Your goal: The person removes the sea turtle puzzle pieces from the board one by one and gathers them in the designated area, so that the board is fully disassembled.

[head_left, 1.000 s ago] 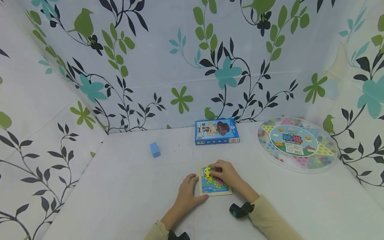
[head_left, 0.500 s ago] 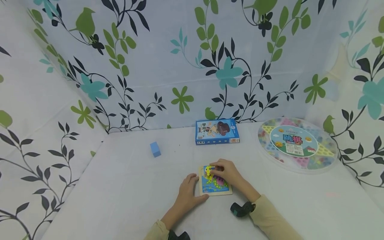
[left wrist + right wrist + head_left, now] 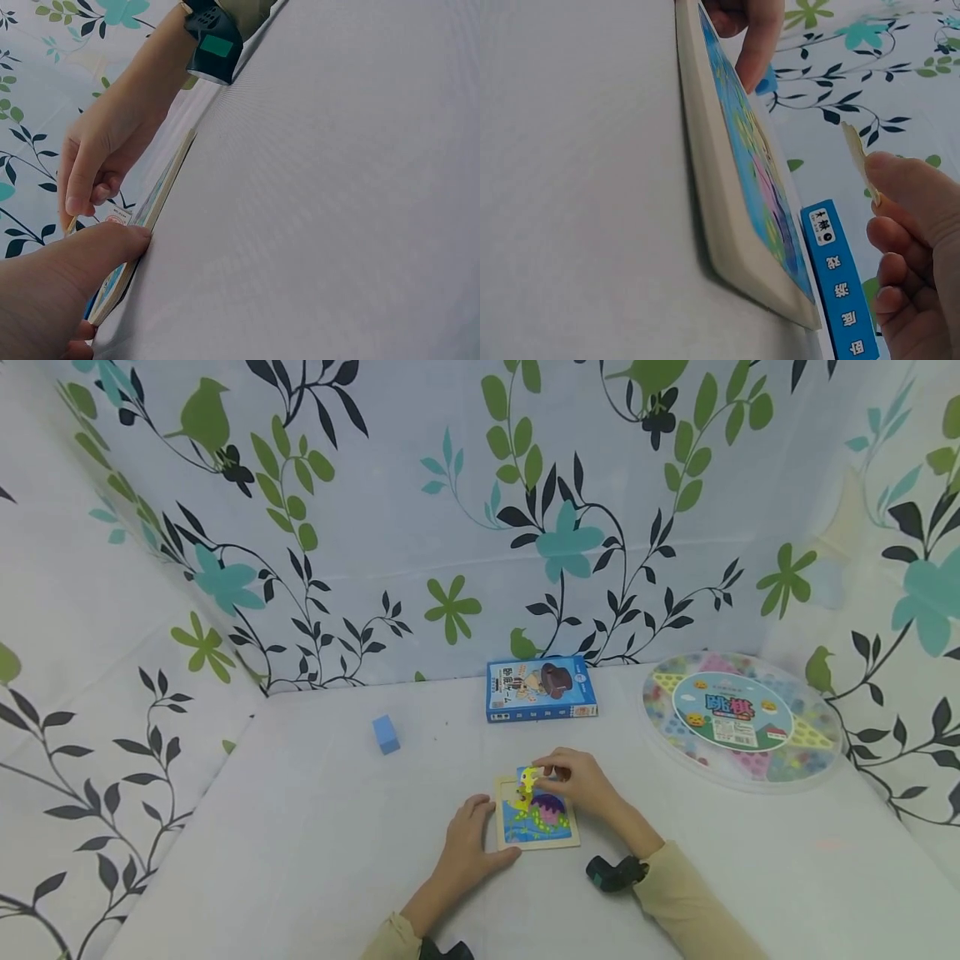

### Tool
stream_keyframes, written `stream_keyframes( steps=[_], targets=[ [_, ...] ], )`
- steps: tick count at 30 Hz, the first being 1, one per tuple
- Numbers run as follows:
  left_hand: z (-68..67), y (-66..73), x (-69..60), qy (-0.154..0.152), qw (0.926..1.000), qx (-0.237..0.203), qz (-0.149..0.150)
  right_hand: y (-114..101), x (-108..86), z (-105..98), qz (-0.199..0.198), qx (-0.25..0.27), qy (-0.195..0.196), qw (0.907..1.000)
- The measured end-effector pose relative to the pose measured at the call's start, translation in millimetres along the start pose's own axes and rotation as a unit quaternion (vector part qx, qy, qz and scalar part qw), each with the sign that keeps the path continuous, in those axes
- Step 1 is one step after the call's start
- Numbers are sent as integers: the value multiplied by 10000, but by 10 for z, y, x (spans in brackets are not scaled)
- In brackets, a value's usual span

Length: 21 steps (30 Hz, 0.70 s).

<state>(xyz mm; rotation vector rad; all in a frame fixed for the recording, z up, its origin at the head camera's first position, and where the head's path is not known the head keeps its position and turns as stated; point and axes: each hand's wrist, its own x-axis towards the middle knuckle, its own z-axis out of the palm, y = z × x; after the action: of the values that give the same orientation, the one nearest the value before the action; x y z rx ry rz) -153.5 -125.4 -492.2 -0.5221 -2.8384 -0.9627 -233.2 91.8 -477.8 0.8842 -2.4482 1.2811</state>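
A small wooden picture puzzle [image 3: 540, 846] lies flat on the white table, with a pale rim and a blue scene holding a pink and purple figure. My left hand [image 3: 468, 841] grips it by the left side, thumb at the near edge and fingers along the left edge. Over the top of the board, my right hand [image 3: 583, 785] pinches a thin puzzle piece [image 3: 529, 777] with a yellow figure on it. In the right wrist view the piece [image 3: 861, 161] is seen edge-on, raised clear of the board. Bare pale wood shows at the board's top left.
Behind the puzzle lies a blue game box [image 3: 542, 690]. A round, clear-lidded Chinese checkers set [image 3: 742, 722] stands at the back right. A small blue block [image 3: 386, 735] sits to the left. Patterned cloth [image 3: 420, 527] hangs along the back and sides.
My right hand has lifted the yellow-figured piece out of the board's top left and moved slightly up and right with it. My left hand stays on the board.
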Motion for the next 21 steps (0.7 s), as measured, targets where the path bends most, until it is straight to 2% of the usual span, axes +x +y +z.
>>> stream_keyframes(
  steps=[6,13,21],
  targets=[
    [-2,9,-15,54,10000,20,-27,45,-14,-63,-131,-36,106,9999],
    [8,22,-13,-51,9999,-1,-152,68,-37,-174,-84,-92,62,9999],
    [5,15,-4,26,10000,-15,-83,100,-34,-281,74,-45,61,9999]
  ],
)
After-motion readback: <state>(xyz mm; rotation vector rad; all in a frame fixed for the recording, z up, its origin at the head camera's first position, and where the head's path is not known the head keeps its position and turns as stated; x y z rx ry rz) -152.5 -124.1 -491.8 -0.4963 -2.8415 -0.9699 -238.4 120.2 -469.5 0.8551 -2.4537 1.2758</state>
